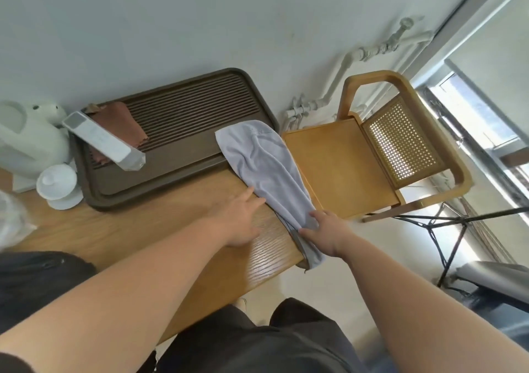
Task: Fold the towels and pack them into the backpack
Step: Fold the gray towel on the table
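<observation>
Both hands meet at the towel [263, 160]: the left hand [240, 218] lies flat on the table [143, 229], fingers straight, its fingertips touching the towel's left edge, while the right hand [326, 235] grips the towel's near end at the table's edge. Beyond the hands the grey towel stretches away, its far end lying over a corner of the tray [183, 115]. A chair [343, 166] stands just right of the right hand.

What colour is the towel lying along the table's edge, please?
The towel is pale lavender-grey; head view.
</observation>
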Available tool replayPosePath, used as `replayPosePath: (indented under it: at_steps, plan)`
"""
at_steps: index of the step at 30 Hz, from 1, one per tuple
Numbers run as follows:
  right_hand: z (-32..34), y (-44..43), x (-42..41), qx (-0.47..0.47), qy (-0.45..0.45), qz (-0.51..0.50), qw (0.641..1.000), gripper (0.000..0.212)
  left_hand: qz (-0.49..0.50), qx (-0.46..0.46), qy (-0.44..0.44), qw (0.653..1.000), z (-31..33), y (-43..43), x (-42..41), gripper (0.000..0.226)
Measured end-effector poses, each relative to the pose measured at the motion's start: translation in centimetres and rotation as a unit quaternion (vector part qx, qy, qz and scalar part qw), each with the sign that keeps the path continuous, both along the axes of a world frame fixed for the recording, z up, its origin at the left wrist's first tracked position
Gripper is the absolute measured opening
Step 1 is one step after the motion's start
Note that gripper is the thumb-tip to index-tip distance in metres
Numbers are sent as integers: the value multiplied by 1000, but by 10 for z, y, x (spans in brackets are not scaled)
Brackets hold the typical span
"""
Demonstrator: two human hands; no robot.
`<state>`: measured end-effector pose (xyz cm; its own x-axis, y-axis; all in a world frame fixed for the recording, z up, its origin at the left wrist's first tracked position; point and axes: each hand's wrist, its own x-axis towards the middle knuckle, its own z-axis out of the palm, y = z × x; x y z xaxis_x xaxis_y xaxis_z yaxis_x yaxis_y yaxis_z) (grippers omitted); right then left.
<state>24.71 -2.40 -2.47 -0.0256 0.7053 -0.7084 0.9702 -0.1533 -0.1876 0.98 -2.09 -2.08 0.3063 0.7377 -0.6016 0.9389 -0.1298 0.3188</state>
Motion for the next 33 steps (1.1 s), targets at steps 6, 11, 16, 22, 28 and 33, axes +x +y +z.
replayPosePath:
  at_steps: [6, 11, 16, 22, 28, 33]
  plan:
    - [-22, 17, -3, 27, 76, -115, 990, 52, -88, -39, 10, 995, -16, 19, 14, 79]
    - [-33, 36, -3, -23, 181, -228, 956, 44, -93, -87, 18, 992, -30, 18, 25, 77]
    - [-27, 52, 4, -60, 266, -185, 944, 29, 87, -38, -65, 993, -22, 10, 37, 64]
    - [25, 83, 22, -40, 323, 114, 939, 47, 250, 164, -139, 944, 31, 25, 70, 51]
    - [63, 92, 48, 58, 329, 308, 891, 27, 238, 70, -137, 959, 80, 24, 106, 35]
    - [73, 87, 66, 97, 326, 247, 907, 26, 265, 113, -108, 952, 93, -7, 129, 5]
